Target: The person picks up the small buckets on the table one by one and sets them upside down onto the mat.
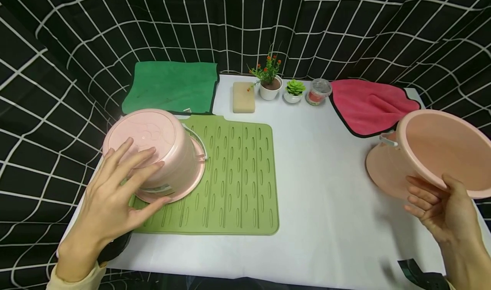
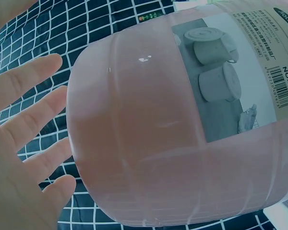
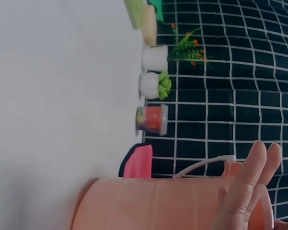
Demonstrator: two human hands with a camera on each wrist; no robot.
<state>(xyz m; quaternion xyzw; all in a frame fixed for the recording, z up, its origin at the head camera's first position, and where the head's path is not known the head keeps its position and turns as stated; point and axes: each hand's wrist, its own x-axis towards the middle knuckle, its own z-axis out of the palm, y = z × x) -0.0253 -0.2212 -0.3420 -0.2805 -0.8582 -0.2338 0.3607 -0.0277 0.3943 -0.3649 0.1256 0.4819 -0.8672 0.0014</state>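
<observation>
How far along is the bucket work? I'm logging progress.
Looks done: one pink bucket sits upside down on the green mat, left hand resting open on it. In hand: the right hand holds a second bucket, tilted, above its lid. Left: that bucket is not yet on the mat.

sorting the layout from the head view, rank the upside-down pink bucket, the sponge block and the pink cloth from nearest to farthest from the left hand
From the left hand:
1. Upside-down pink bucket, under the fingers on the green mat's left part.
2. Sponge block, at the table's back, centre.
3. Pink cloth, far right back corner.
</observation>
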